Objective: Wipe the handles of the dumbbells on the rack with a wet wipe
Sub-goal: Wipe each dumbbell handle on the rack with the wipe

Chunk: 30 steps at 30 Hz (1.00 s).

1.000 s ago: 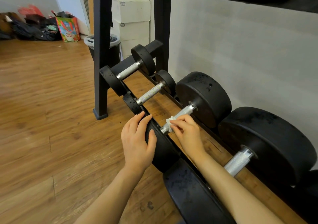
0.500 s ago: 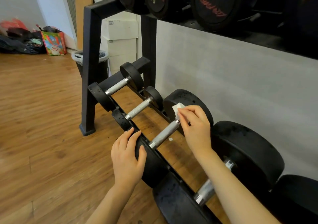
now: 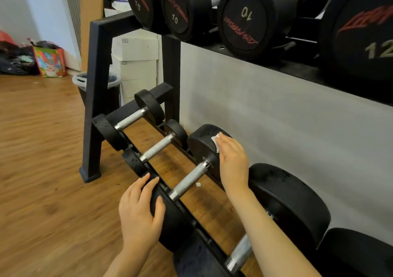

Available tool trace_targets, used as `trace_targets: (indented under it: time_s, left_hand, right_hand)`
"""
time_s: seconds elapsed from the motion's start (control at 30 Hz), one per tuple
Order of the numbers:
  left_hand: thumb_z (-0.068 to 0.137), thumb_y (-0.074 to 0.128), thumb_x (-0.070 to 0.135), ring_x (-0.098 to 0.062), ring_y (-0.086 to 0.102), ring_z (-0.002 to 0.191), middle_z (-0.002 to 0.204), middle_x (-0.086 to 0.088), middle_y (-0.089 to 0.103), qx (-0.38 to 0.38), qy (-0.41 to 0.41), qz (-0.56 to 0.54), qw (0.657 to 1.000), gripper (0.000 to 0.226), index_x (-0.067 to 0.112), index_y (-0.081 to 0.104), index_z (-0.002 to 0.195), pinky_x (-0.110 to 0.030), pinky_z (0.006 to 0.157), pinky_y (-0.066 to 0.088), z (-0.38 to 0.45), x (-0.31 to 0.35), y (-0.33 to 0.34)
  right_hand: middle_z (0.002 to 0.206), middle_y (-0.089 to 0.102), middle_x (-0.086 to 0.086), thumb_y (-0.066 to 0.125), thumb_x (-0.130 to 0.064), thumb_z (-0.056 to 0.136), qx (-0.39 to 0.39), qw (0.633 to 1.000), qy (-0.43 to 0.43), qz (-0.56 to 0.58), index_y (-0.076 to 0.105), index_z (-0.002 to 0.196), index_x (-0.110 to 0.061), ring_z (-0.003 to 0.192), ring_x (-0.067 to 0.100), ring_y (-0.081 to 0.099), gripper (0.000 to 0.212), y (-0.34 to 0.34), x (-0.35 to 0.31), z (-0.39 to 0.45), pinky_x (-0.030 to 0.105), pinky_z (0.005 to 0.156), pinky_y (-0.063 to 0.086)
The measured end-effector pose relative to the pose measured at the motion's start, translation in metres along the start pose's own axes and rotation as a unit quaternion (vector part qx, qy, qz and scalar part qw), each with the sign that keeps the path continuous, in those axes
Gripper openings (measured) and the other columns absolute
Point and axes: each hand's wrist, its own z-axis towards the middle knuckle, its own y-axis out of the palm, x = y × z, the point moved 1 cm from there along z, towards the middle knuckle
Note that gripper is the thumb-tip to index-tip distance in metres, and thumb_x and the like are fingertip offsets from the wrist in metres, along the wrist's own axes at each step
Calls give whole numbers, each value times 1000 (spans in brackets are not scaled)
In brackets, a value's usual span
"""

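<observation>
Wooden floor (image 3: 38, 181) below — left hand (image 3: 139, 215) flat on near weight head (image 3: 170, 219), right hand (image 3: 232, 161) half-hiding wet wipe (image 3: 215, 140), grip unclear.

Left hand (image 3: 139, 213): fingers spread, relaxed, palm resting on the near dumbbell head (image 3: 170, 219).
Right hand (image 3: 232, 161): fingers straight, pressing a wet wipe (image 3: 215, 141), beyond that head.

The right hand (image 3: 232, 159) covers most of the wipe (image 3: 215, 141). The nearest dumbbell (image 3: 240, 253) runs past the bottom edge.
</observation>
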Motion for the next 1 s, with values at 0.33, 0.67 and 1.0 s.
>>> trace_targets:
  time_s: [0.33, 0.67, 1.0]
  left_hand:
    - [86, 42, 38, -27, 51, 123, 134, -3, 58, -2, -9, 5, 1000, 50, 17, 65, 125, -50, 102, 40, 1, 1, 0]
    - [86, 42, 38, -27, 51, 124, 134, -3, 58, -2, -8, 5, 1000, 50, 16, 64, 125, -53, 102, 41, 0, 2, -1]
    - [87, 42, 38, -26, 50, 125, 136, -2, 57, 2, -5, -1, 1000, 50, 16, 64, 126, -47, 102, 38, 0, 1, 0]
  right_hand:
    - [151, 40, 7, 48, -33, 99, -56, 990, 17, -130, 44, 143, -13, 142, 23, 32, 49, 9, 1, -7, 39, 113, 30]
    - [160, 17, 10, 33, -61, 94, -96, 972, 11, -213, 17, 154, -10, 148, 24, 11, 81, 15, 4, -15, 40, 118, 16]
    - [160, 1, 5, 39, -65, 91, -152, 970, -32, -185, 9, 154, -10, 147, 19, -2, 89, 7, 2, -11, 35, 118, 5]
